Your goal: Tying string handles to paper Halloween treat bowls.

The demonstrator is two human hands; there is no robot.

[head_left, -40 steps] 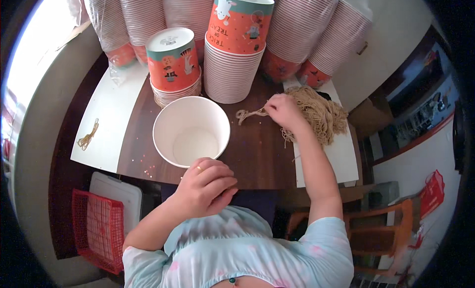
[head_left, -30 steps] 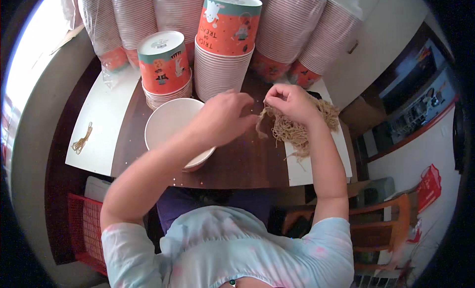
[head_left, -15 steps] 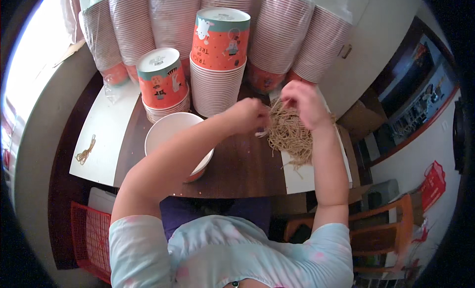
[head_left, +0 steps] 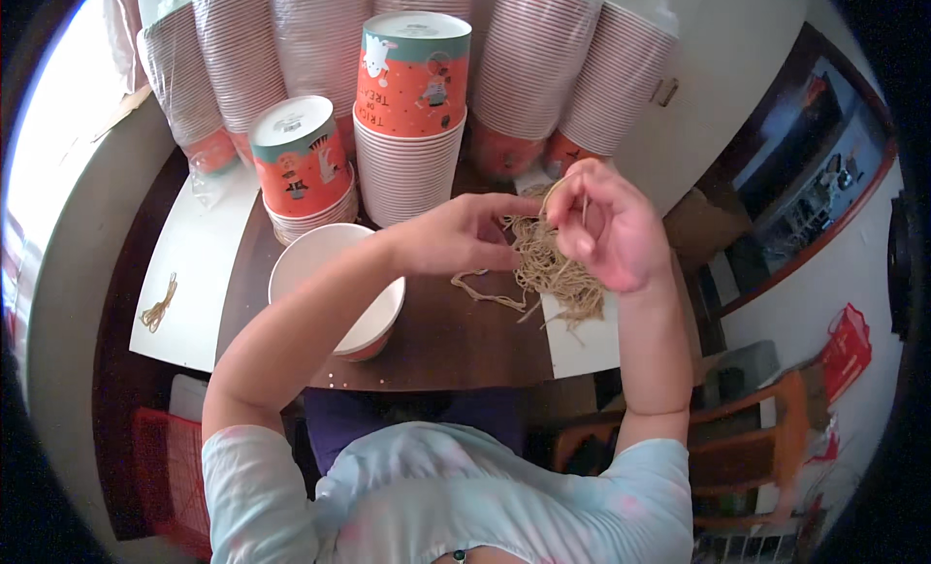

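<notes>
A tangled pile of tan twine (head_left: 553, 268) lies on the right part of the table. My right hand (head_left: 621, 229) is raised over it, fingers closed on a thin strand of the twine. My left hand (head_left: 456, 236) reaches to the pile's left edge, its fingers apart; the fingertips are partly lost against the twine. One loose length trails from the pile onto the brown tabletop. Under my left forearm stands a white-lined paper bucket (head_left: 325, 249), mouth up, partly hidden by the arm.
Upside-down stacks of orange and green paper buckets, one tall (head_left: 412, 79) and one short (head_left: 303, 166), stand behind. Plastic-wrapped bucket stacks (head_left: 533, 69) line the back. A small twine bundle (head_left: 160, 304) lies at the left. A wooden chair (head_left: 747, 438) stands at the right.
My left hand has spread its fingers and shifted slightly left. My right hand has turned, showing its palm, with a strand now visible in its fingers. A loose twine length now trails left from the pile.
</notes>
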